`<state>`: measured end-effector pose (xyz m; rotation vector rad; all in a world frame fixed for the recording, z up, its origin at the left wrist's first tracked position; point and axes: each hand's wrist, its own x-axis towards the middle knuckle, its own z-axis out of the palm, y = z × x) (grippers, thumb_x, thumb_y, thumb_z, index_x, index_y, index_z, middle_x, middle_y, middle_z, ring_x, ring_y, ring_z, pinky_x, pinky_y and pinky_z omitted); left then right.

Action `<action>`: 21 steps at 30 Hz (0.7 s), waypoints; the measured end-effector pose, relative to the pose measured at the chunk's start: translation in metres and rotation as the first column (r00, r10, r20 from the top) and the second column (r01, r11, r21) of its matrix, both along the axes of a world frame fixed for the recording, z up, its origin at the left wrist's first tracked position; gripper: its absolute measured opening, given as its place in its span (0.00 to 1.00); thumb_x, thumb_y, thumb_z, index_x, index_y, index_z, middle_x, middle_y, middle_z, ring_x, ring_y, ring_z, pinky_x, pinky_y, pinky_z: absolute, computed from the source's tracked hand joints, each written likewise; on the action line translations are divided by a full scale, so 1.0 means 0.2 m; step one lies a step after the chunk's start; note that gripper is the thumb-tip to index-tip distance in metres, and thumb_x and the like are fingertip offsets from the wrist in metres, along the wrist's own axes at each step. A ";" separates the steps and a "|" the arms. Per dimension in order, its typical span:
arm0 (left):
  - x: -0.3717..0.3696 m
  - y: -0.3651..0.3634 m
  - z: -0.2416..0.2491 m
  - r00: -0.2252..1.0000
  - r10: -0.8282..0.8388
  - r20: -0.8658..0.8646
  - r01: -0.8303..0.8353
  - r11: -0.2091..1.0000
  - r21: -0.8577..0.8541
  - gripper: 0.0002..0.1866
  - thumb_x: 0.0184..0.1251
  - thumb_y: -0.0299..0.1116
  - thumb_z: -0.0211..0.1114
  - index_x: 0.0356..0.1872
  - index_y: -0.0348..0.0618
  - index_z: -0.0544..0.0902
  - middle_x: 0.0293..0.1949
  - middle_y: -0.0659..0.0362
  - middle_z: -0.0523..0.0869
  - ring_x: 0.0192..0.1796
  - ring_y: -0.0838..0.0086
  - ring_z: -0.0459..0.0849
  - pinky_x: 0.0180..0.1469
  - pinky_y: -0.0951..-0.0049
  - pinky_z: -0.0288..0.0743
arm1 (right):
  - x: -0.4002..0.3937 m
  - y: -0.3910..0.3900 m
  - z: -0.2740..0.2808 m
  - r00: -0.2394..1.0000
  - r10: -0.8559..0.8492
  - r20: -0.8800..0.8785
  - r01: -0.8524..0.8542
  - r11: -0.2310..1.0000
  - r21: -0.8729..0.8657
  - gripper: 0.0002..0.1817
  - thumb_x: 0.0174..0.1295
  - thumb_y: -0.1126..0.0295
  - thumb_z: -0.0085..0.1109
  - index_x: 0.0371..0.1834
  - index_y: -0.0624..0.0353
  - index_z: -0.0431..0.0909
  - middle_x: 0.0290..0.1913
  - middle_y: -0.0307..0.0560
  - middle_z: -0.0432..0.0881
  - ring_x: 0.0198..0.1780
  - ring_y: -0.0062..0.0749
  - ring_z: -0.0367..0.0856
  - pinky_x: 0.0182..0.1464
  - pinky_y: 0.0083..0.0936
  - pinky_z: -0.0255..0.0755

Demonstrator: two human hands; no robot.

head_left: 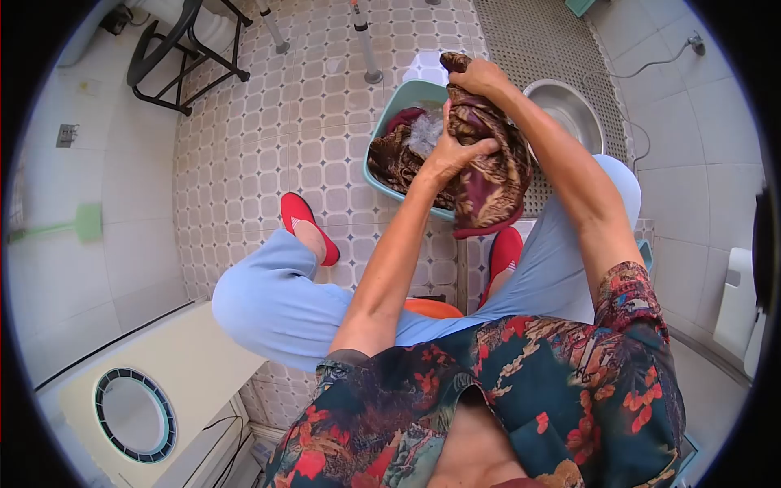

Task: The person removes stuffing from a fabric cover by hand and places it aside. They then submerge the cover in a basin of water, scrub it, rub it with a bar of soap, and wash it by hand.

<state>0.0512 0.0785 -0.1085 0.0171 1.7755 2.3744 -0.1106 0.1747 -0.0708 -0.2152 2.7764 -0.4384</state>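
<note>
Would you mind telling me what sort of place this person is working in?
Most likely a home washroom or laundry corner: tiled floor, a teal basin of soaking clothes, a metal bowl, and a white washing machine. Both hands grip a brown patterned cloth.

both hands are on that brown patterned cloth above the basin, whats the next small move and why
Probably another wringing twist over the basin: the right hand grips the brown cloth at its top, the left hand clasps its middle, and the loose end hangs beside the basin.
</note>
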 end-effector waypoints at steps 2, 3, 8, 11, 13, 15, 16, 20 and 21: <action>-0.02 -0.07 -0.05 0.976 -0.165 0.142 0.116 0.947 0.299 0.42 0.52 0.36 0.77 0.66 0.38 0.63 0.55 0.57 0.79 0.53 0.71 0.81 0.59 0.70 0.74 | -0.05 0.04 -0.04 0.984 0.042 0.175 -0.010 0.983 -0.183 0.33 0.52 0.44 0.64 0.50 0.63 0.83 0.49 0.59 0.84 0.51 0.48 0.83 0.54 0.36 0.74; -0.02 -0.13 -0.07 0.964 -0.197 0.177 0.103 0.896 0.431 0.42 0.52 0.36 0.77 0.66 0.38 0.63 0.55 0.57 0.79 0.53 0.71 0.81 0.59 0.70 0.74 | -0.06 0.07 0.02 0.942 0.135 0.309 0.002 0.914 -0.405 0.36 0.54 0.45 0.65 0.57 0.64 0.77 0.52 0.55 0.82 0.52 0.42 0.81 0.55 0.34 0.73; 0.09 -0.25 -0.09 0.976 -0.123 0.182 -0.100 0.490 0.866 0.38 0.54 0.35 0.75 0.64 0.38 0.65 0.55 0.57 0.80 0.53 0.70 0.81 0.58 0.70 0.75 | -0.08 0.16 0.21 0.940 0.226 0.256 0.068 0.612 -0.788 0.38 0.63 0.49 0.60 0.71 0.60 0.63 0.63 0.47 0.74 0.59 0.32 0.76 0.63 0.29 0.68; 0.09 -0.21 -0.09 0.979 -0.077 0.188 -0.137 0.436 0.890 0.36 0.55 0.35 0.74 0.63 0.37 0.67 0.54 0.57 0.80 0.53 0.70 0.81 0.58 0.69 0.75 | -0.02 0.13 0.24 0.887 0.339 0.314 0.274 0.159 -0.948 0.32 0.67 0.50 0.55 0.68 0.59 0.68 0.63 0.47 0.75 0.61 0.31 0.76 0.65 0.34 0.69; 0.08 -0.16 -0.09 0.981 -0.053 0.186 -0.147 0.422 0.895 0.35 0.55 0.35 0.74 0.62 0.37 0.68 0.54 0.57 0.81 0.52 0.70 0.81 0.58 0.69 0.75 | 0.00 0.12 0.16 0.815 0.463 0.349 0.399 -0.012 -0.917 0.31 0.67 0.49 0.56 0.65 0.60 0.70 0.60 0.49 0.78 0.58 0.33 0.79 0.63 0.35 0.71; 0.05 -0.12 -0.08 0.984 -0.033 0.174 -0.145 0.411 0.900 0.33 0.56 0.35 0.73 0.62 0.37 0.68 0.54 0.57 0.81 0.52 0.70 0.81 0.58 0.69 0.75 | 0.01 0.11 0.12 0.747 0.548 0.376 0.571 -0.241 -0.784 0.31 0.65 0.46 0.57 0.58 0.63 0.75 0.53 0.54 0.83 0.53 0.37 0.83 0.58 0.38 0.77; 0.04 -0.11 -0.08 0.985 -0.027 0.169 -0.143 0.416 0.898 0.33 0.56 0.35 0.73 0.61 0.37 0.69 0.54 0.57 0.81 0.52 0.70 0.81 0.58 0.69 0.75 | -0.01 0.12 0.14 0.752 0.546 0.370 0.563 -0.239 -0.791 0.31 0.65 0.46 0.57 0.58 0.63 0.75 0.53 0.54 0.83 0.53 0.37 0.83 0.58 0.38 0.77; 0.04 -0.16 -0.07 0.988 -0.063 0.143 -0.102 0.434 0.895 0.30 0.58 0.35 0.71 0.60 0.37 0.71 0.53 0.57 0.81 0.52 0.70 0.81 0.57 0.69 0.75 | -0.03 0.10 0.29 0.793 0.444 0.418 0.459 0.015 -0.888 0.30 0.58 0.50 0.66 0.56 0.61 0.75 0.49 0.48 0.84 0.47 0.34 0.84 0.56 0.33 0.77; 0.05 -0.19 -0.07 0.987 -0.085 0.134 -0.083 0.444 0.892 0.29 0.58 0.35 0.71 0.60 0.37 0.71 0.53 0.57 0.81 0.52 0.70 0.81 0.57 0.69 0.75 | -0.01 0.08 0.37 0.810 0.386 0.441 0.403 0.180 -0.897 0.29 0.58 0.51 0.67 0.55 0.62 0.76 0.47 0.46 0.84 0.44 0.32 0.84 0.54 0.32 0.78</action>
